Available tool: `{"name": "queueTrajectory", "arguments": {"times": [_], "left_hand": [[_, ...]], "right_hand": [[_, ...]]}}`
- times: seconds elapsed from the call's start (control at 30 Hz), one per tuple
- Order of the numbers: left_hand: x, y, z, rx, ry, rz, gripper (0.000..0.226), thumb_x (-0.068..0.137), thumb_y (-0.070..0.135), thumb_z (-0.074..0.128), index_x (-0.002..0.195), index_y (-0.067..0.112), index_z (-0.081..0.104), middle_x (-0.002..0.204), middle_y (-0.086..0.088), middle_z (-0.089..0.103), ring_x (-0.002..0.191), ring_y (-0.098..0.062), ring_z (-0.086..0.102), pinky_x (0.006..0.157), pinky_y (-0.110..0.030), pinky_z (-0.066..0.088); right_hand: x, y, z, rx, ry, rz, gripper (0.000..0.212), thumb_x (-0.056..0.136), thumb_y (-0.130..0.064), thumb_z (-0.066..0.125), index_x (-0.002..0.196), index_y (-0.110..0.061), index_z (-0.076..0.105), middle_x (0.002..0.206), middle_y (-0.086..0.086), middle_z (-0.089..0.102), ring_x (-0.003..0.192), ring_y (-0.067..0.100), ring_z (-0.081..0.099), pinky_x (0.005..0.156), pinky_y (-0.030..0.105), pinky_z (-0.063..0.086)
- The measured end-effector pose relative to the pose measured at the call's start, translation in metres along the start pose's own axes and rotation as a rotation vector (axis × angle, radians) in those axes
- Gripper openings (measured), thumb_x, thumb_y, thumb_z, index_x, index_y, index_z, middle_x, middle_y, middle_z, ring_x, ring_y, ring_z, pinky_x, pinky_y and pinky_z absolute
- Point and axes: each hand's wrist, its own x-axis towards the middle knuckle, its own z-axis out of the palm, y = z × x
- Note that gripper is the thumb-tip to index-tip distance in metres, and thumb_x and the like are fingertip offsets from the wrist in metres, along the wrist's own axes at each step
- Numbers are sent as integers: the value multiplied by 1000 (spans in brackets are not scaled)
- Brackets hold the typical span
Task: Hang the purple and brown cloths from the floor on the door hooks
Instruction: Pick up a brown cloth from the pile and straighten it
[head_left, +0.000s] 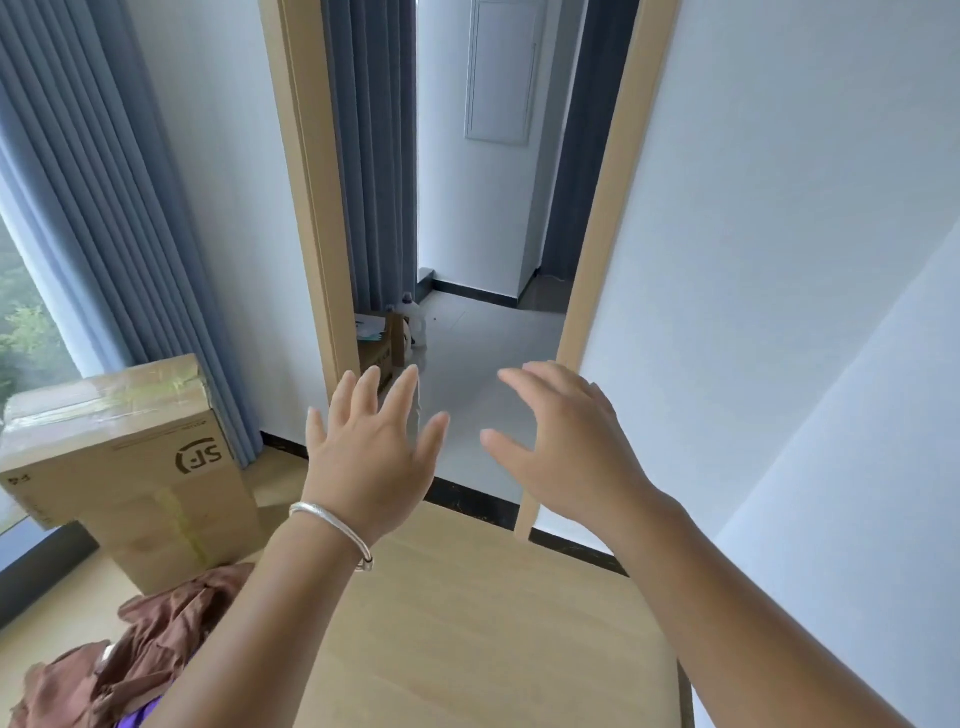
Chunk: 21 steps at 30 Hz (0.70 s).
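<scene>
A crumpled brown cloth (150, 644) lies on the wooden floor at the bottom left, partly behind my left forearm. A small corner of purple cloth (139, 716) peeks out beneath it at the frame's lower edge. My left hand (371, 452), with a silver bangle on the wrist, is raised in front of me, fingers spread and holding nothing. My right hand (561, 447) is held up beside it, also with fingers apart and empty. Both hands hover well above the cloths, in line with the open doorway (467, 322). No door hooks are in view.
A large cardboard box (130, 462) stands on the floor at the left, against grey curtains (104, 208) and a window. Past the doorway lie a tiled floor, a smaller box (376, 345) and a plastic bottle (413, 325). A white wall (779, 260) fills the right.
</scene>
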Motion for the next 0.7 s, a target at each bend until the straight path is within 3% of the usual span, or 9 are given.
{"name": "queueTrajectory", "arguments": {"times": [0.3, 0.57, 0.7], "left_hand": [[93, -106, 12, 0, 52, -303, 63, 90, 65, 17, 148, 42, 11, 159, 0, 12, 147, -20, -3, 117, -52, 4], [122, -215, 17, 106, 137, -715, 63, 88, 66, 17, 147, 45, 10, 159, 2, 13, 147, -19, 0, 116, -53, 6], [136, -247, 12, 171, 195, -946, 68, 85, 67, 16, 148, 42, 12, 159, 0, 13, 147, -19, 1, 117, -53, 6]], "right_hand": [[150, -37, 92, 81, -171, -211, 60, 88, -51, 52, 142, -30, 38, 145, -7, 36, 139, 13, 22, 116, 45, 17], [271, -103, 202, 222, -364, -561, 61, 87, -56, 49, 143, -34, 35, 146, -10, 35, 139, 11, 22, 117, 44, 14], [328, -139, 245, 284, -463, -752, 59, 87, -57, 49, 141, -36, 35, 143, -13, 37, 137, 11, 26, 115, 48, 22]]}}
